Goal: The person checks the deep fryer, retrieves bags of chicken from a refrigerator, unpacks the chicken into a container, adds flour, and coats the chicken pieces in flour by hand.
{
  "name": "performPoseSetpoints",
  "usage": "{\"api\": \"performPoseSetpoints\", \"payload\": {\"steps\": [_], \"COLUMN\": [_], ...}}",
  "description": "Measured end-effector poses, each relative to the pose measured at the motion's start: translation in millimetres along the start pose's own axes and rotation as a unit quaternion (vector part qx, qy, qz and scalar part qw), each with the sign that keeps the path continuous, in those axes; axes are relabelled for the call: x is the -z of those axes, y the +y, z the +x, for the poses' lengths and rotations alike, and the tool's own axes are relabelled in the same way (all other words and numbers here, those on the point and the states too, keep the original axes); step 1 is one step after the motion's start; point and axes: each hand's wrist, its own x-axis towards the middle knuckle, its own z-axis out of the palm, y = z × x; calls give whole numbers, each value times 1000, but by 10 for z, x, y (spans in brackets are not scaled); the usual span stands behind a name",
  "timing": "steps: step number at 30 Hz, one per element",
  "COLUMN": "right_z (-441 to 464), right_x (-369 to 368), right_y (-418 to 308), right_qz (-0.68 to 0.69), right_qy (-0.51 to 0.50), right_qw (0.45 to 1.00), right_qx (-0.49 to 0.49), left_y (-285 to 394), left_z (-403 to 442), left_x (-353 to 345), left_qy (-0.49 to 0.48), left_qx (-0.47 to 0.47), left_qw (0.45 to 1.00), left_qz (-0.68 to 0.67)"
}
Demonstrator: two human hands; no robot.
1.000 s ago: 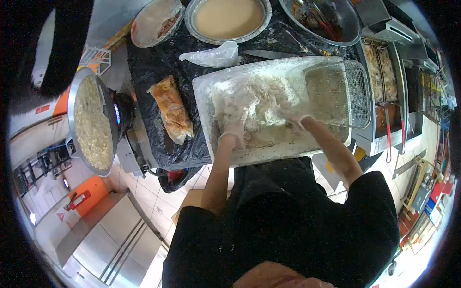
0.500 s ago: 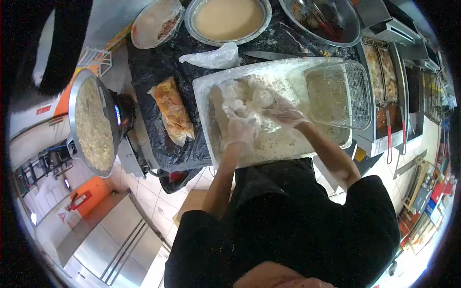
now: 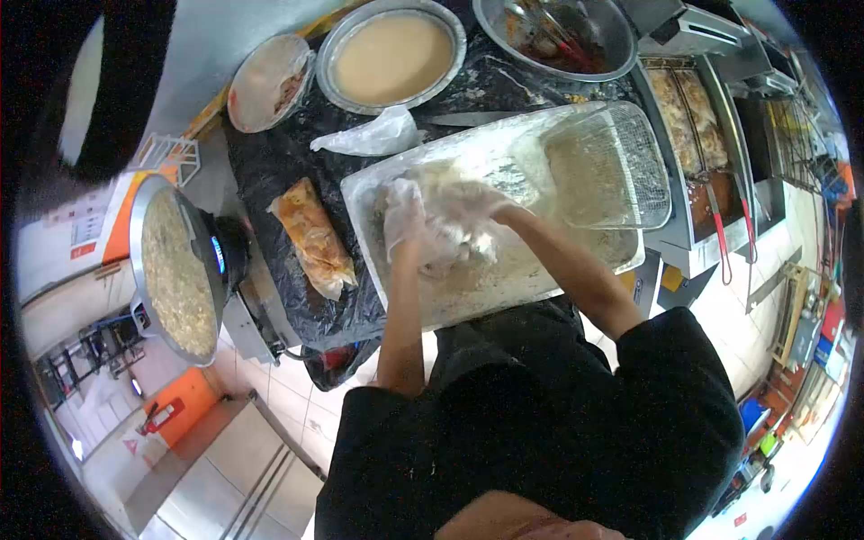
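A large white tub (image 3: 504,304) holds pale flour (image 3: 504,171) and flour-coated lumps (image 3: 463,241) whose kind is hidden by the coating. My left hand (image 3: 405,214), in a clear plastic glove, is at the tub's left side with its fingers stretched forward beside the lumps. My right hand (image 3: 477,200), gloved too, reaches in over the flour from the right. Motion smears its fingers, and whether it grips anything does not show. To the right inside the tub rests a wire mesh basket (image 3: 643,166).
Left of the tub lies a plastic-wrapped orange-brown package (image 3: 313,236). Behind are a crumpled white bag (image 3: 373,135), a knife (image 3: 468,118), a basin of beige batter (image 3: 391,63) and a steel bowl (image 3: 621,54). A wide pan (image 3: 175,270) sits left, and a fryer (image 3: 697,135) right.
My hands have moved apart from the lump between them, the left one toward the tub's left wall. The view has shifted slightly, so the table's things appear further left.
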Motion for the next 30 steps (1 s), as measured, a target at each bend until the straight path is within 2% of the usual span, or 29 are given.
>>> {"api": "performPoseSetpoints", "payload": {"steps": [1,2,5,6,7,9,12,14,15,16,17,18,19,20,22,24,25,28,30], "right_z": [-210,-275,-722,-889,-1056,-1338,-1618,-1847,-1940,-2032,-2036,-2054,-2111,-2164,-1930,-1719,-1669,-1741,-1772], "right_x": [90,154,362,283,205,164,234,324,275,225,231,236,233,372,557,644,605,385,352], "right_y": [-455,-302,772,795,817,171,475,659,243,-191,-157,-66,1,-26,498,1257,1343,1020,731], "right_qz": [-202,-200,-129,-137,-144,-306,-187,-308,-100,105,138,171,204,252,216,180,165,152,144], "right_qy": [-36,-12,86,111,136,128,263,262,285,346,418,486,549,520,592,659,677,696,721], "right_qw": [972,978,985,983,980,923,946,913,940,897,861,819,769,776,746,710,699,694,676], "right_qx": [-114,-64,73,42,10,-195,-44,-46,-157,-254,-256,-255,-254,-254,-214,-171,-158,-104,-50], "left_y": [56,219,-138,254,328,475,661,638,713,803,879,931,902,845,926,803,786,727,792], "left_z": [-133,-309,-296,-515,-543,-594,-693,-474,-474,-490,-489,-323,-188,-56,77,334,461,252,164], "left_x": [102,299,-119,78,84,134,55,-232,-207,-161,-143,-249,-428,-632,-583,-935,-1016,-788,-635], "left_qy": [5,7,140,166,141,113,123,162,141,121,102,196,195,193,-11,-38,-48,-24,-22], "left_qx": [-22,-12,-108,-85,-94,-117,-179,-256,-294,-330,-363,-468,-468,-468,-373,-335,-318,-354,-366], "left_qw": [1000,1000,981,982,986,986,974,947,942,934,925,862,860,855,887,900,904,880,886], "left_qz": [11,-16,84,2,-6,-26,-70,-102,-83,-63,-45,-5,53,112,273,276,281,315,284]}}
